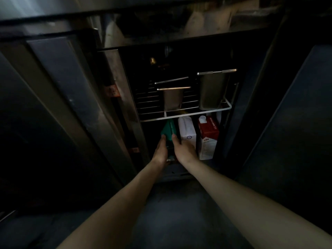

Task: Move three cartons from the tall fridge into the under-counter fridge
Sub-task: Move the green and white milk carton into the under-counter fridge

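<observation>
A green carton (168,131) leans tilted on the lower level of the open under-counter fridge (231,123), at the left. My left hand (160,151) lies against its left side and my right hand (183,150) against its right side, fingers extended along it. To its right stand a white carton (187,131) and a red-and-white carton (208,139) with a white cap, both upright.
A white wire shelf (197,113) above the cartons carries two steel pans (212,90). The open fridge door (59,97) stands to the left. A dark cabinet panel (291,133) is on the right. The floor (170,212) below is dark.
</observation>
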### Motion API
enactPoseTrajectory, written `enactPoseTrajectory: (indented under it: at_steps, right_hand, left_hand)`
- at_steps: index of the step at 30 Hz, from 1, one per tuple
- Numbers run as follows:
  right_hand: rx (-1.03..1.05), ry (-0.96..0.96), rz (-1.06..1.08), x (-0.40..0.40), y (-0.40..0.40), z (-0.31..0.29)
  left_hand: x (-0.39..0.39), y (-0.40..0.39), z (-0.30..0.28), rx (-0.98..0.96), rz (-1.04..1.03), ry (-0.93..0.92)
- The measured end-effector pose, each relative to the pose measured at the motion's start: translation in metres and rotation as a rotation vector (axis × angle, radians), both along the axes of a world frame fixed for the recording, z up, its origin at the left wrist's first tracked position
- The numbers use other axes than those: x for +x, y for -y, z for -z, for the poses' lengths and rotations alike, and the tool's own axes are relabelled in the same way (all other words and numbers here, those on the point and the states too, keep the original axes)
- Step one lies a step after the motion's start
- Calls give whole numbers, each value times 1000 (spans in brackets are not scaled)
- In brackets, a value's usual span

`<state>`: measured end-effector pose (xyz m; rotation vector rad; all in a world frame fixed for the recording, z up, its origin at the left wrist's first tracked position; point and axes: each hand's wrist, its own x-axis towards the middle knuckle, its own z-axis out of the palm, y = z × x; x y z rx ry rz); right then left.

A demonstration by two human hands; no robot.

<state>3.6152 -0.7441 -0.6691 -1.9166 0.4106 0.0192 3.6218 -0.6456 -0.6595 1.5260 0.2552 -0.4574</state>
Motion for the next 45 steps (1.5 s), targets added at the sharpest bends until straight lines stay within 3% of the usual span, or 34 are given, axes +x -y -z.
enactPoseTrajectory:
  at_steps: [3, 8, 18, 25, 31, 34, 39, 45]
  right_hand:
    - [7, -55, -21, 0, -5, 6]
    - [-232, 120, 12, -14, 2, 12]
    - [-357, 207, 67, -24, 38, -9]
    - [-582, 309, 89, -25, 56, -26]
    - [-786, 182, 109, -17, 77, -34]
    - [-689, 114, 123, -13, 89, -34]
    - [-271, 74, 210, 2, 101, -32]
    - [2, 6, 260, 16, 111, -16]
  left_hand:
    - [2, 2, 6, -8, -18, -23]
    - [5, 3, 9, 0, -17, -15]
    - [11, 2, 9, 29, -21, -27]
    - [9, 3, 3, -3, -75, -55]
    - [11, 0, 5, 7, -56, -18]
    - [11, -1, 5, 19, -35, -17]
    - [12, 0, 6, 23, -6, 2]
    - [11, 0, 10, 29, 18, 18]
